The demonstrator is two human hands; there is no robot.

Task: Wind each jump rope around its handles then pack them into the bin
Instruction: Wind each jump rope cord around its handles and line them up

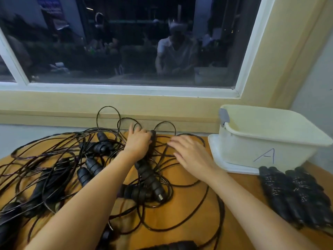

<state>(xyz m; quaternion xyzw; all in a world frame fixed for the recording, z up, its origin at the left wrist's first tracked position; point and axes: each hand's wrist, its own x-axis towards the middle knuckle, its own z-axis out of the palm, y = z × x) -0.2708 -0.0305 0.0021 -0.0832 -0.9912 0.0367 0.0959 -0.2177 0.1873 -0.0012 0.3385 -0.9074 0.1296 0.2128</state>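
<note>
A tangle of black jump ropes [59, 159] with ribbed black handles covers the left and middle of the wooden table [189, 222]. My left hand [137, 140] is closed on the far end of one handle [149, 177] that runs toward me. My right hand [191, 154] hovers flat just right of it, fingers spread over thin cords, gripping nothing I can see. The white bin [266, 139], marked "A", stands at the right on its lid and looks empty. Wound rope bundles [295, 193] lie in front of the bin.
The wall and window sill [108, 98] run right behind the table. Cord loops [108, 114] stand up against the wall. More handles lie at the left edge and at the near edge below my arms. The dark window reflects a person.
</note>
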